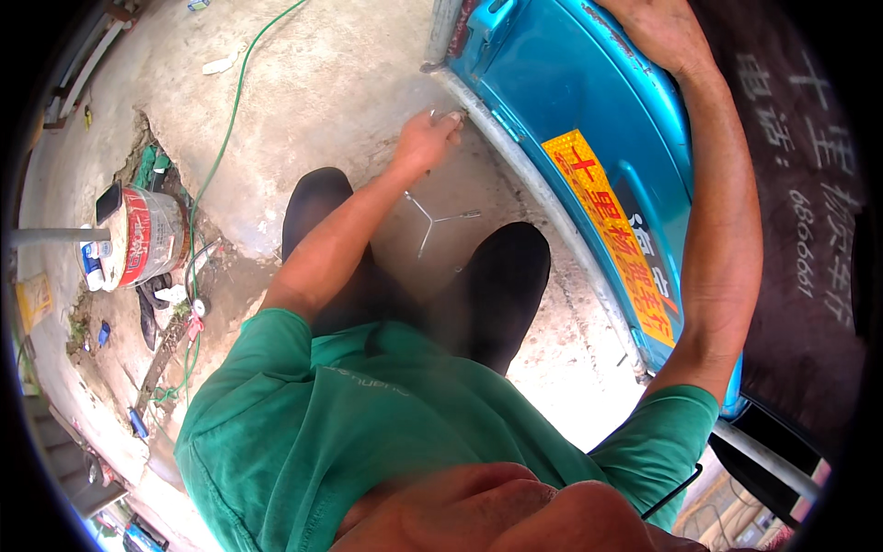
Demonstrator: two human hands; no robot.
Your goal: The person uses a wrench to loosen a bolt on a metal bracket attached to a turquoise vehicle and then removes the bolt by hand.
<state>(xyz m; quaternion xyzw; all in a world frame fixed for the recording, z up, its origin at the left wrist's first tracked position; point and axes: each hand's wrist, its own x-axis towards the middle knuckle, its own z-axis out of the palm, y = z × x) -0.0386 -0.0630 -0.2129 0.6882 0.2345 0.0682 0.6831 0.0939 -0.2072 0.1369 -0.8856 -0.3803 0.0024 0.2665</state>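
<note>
My left hand [428, 145] reaches forward close to a grey metal bar [515, 156]. Its fingers are closed, and a tiny shiny bit shows at them, too small to name. My right hand [660, 35] rests on the upper rim of a blue metal vehicle panel [552, 69]; its fingers run out of the picture at the top. A yellow sticker [598, 216] with red lettering is stuck on the panel. Between my knees a Y-shaped socket wrench [430, 218] lies on the floor. Close to it is a small ring-like piece [457, 270].
At left stands a white bucket [170, 235] with a red band, a dark phone [108, 202] on its top. A green hose [225, 138] curves across the concrete beside broken ground. A dark sheet [782, 212] with white writing borders the right side.
</note>
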